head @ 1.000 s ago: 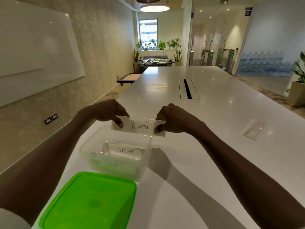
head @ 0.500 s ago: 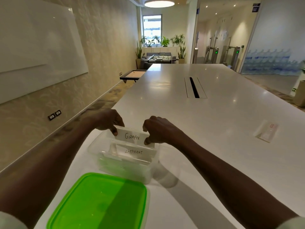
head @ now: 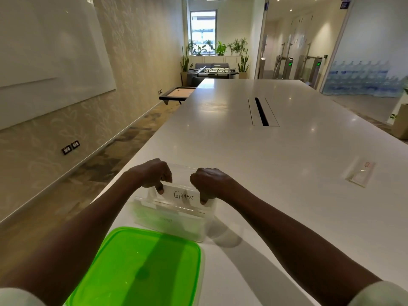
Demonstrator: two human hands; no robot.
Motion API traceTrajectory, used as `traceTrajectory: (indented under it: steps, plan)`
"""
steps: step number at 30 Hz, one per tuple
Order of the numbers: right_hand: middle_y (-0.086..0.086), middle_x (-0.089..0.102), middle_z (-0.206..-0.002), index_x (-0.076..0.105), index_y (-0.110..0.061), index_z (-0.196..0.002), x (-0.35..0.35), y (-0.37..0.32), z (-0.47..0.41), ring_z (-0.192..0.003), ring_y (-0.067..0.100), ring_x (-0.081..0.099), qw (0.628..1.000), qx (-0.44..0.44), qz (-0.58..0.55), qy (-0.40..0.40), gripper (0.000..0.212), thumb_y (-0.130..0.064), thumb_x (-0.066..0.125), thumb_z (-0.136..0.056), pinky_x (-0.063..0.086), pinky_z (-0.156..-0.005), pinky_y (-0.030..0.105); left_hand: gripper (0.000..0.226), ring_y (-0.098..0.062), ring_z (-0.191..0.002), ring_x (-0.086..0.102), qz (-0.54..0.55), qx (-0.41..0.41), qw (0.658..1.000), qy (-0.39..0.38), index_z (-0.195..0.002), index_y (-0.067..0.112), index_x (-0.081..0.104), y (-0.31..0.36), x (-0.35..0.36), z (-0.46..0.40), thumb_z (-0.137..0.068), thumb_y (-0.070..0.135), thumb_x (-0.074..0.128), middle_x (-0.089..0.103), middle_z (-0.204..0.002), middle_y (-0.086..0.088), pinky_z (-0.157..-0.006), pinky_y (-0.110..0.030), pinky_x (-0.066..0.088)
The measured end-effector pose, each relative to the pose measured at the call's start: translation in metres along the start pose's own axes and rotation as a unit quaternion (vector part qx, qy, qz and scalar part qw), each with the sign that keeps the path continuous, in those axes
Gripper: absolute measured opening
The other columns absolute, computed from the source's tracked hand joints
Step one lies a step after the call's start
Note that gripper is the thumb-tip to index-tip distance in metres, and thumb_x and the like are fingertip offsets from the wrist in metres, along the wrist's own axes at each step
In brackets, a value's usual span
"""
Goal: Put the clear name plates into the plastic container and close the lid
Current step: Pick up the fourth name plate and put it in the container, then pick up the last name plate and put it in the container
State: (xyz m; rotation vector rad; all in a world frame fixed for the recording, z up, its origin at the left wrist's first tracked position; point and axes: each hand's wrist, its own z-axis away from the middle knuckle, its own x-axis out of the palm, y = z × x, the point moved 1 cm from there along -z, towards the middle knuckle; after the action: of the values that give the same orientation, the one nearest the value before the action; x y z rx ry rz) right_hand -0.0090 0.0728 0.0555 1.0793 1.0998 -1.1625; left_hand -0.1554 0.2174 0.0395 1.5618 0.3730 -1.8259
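A clear name plate marked "GIRAFEE" (head: 183,195) sits low inside the open clear plastic container (head: 170,224) near the table's left edge. My left hand (head: 152,175) pinches its left end and my right hand (head: 209,184) pinches its right end. The "ELEPHANT" plate seen earlier is hidden behind it. Another clear name plate (head: 359,174) lies flat on the white table to the right, apart from both hands. The green lid (head: 141,270) lies on the table in front of the container, nearest me.
The long white table (head: 287,151) has a dark cable slot (head: 261,111) in its middle. Its left edge runs close beside the container, with carpeted floor and a wall with a whiteboard beyond. A foosball table and plants stand at the far end.
Both hands have lowered the "GIRAFEE" plate from above the container's rim down into the container, covering the "ELEPHANT" plate. The camera view has shifted left and closer.
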Motion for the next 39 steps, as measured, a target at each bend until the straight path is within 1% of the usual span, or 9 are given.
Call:
traceTrajectory:
  steps: [4,14,18,20,22,27,30,34,39]
  plan:
    - [0.006,0.067,-0.090,0.065,-0.005,-0.097,0.003,-0.003,-0.003,-0.067,0.020,0.055,1.000,0.001,-0.004,-0.018,0.036,-0.019,0.085,-0.070,0.042,-0.056,0.026,0.042,-0.014,-0.089,0.070,-0.013,-0.002,1.000,0.005,-0.098,0.016,0.075,0.000,0.005,0.001,-0.061,0.001,0.085,0.075,-0.099,-0.002,-0.087,-0.032,0.056]
    - [0.009,0.068,-0.100,0.065,-0.005,-0.103,0.003,-0.005,0.000,-0.073,0.021,0.056,1.000,0.008,-0.026,-0.011,0.040,-0.019,0.084,-0.071,0.047,-0.062,0.030,0.045,-0.017,-0.088,0.070,-0.029,-0.024,0.999,0.008,-0.101,0.015,0.073,0.003,0.008,0.007,-0.061,-0.001,0.084,0.074,-0.100,-0.003,-0.085,-0.033,0.057]
    - [0.009,0.066,-0.101,0.064,-0.007,-0.096,-0.006,0.000,0.008,-0.074,0.020,0.055,0.995,0.034,-0.078,0.056,0.028,-0.022,0.079,-0.078,0.043,-0.060,0.029,0.048,-0.022,-0.103,0.067,-0.028,-0.020,0.999,0.007,-0.114,0.008,0.068,0.012,0.003,0.010,-0.069,-0.004,0.078,0.069,-0.116,-0.010,-0.093,-0.036,0.054]
    - [0.011,0.065,-0.101,0.061,-0.007,-0.091,-0.015,0.005,0.016,-0.074,0.022,0.055,0.987,0.049,-0.100,0.112,0.023,-0.021,0.076,-0.081,0.042,-0.060,0.030,0.044,-0.022,-0.107,0.066,-0.025,-0.025,0.999,0.030,-0.117,0.008,0.066,0.021,-0.005,0.012,-0.075,0.001,0.077,0.067,-0.120,-0.010,-0.093,-0.032,0.052]
    - [0.014,0.063,-0.102,0.060,-0.006,-0.090,-0.023,0.011,0.025,-0.078,0.027,0.058,0.978,0.068,-0.102,0.169,0.023,-0.022,0.074,-0.082,0.043,-0.062,0.032,0.034,-0.016,-0.096,0.069,-0.006,-0.023,0.997,0.070,-0.111,0.011,0.069,0.035,-0.017,0.015,-0.078,0.006,0.075,0.070,-0.113,-0.009,-0.086,-0.026,0.052]
    - [0.015,0.064,-0.097,0.066,-0.004,-0.098,-0.030,0.035,0.054,-0.085,0.034,0.064,0.945,0.123,-0.132,0.272,0.025,-0.023,0.071,-0.082,0.050,-0.067,0.034,0.030,-0.014,-0.088,0.069,0.035,0.043,0.973,0.225,-0.102,0.016,0.075,0.085,-0.041,0.021,-0.075,0.028,0.080,0.075,-0.101,-0.004,-0.080,-0.021,0.047]
    - [0.016,0.067,-0.095,0.067,-0.004,-0.097,-0.027,0.054,0.074,-0.083,0.034,0.066,0.932,0.155,-0.140,0.297,0.024,-0.023,0.071,-0.083,0.056,-0.072,0.040,0.028,-0.014,-0.090,0.068,0.066,0.097,0.944,0.309,-0.101,0.013,0.075,0.121,-0.045,0.017,-0.079,0.030,0.075,0.075,-0.102,-0.006,-0.084,-0.024,0.047]
    - [0.015,0.066,-0.090,0.067,-0.005,-0.093,-0.019,0.081,0.100,-0.080,0.034,0.065,0.919,0.202,-0.130,0.312,0.018,-0.021,0.067,-0.084,0.057,-0.072,0.041,0.026,-0.004,-0.084,0.066,0.145,0.132,0.913,0.359,-0.102,0.014,0.075,0.174,-0.033,0.003,-0.081,0.028,0.073,0.076,-0.100,-0.004,-0.078,-0.012,0.043]
    - [0.014,0.066,-0.083,0.065,-0.004,-0.085,0.002,0.120,0.133,-0.076,0.034,0.064,0.910,0.254,-0.118,0.307,0.013,-0.017,0.062,-0.085,0.057,-0.068,0.040,0.027,-0.012,-0.096,0.070,0.236,0.146,0.891,0.359,-0.109,0.011,0.073,0.234,0.001,-0.021,-0.084,0.022,0.070,0.074,-0.106,-0.005,-0.092,-0.028,0.054]
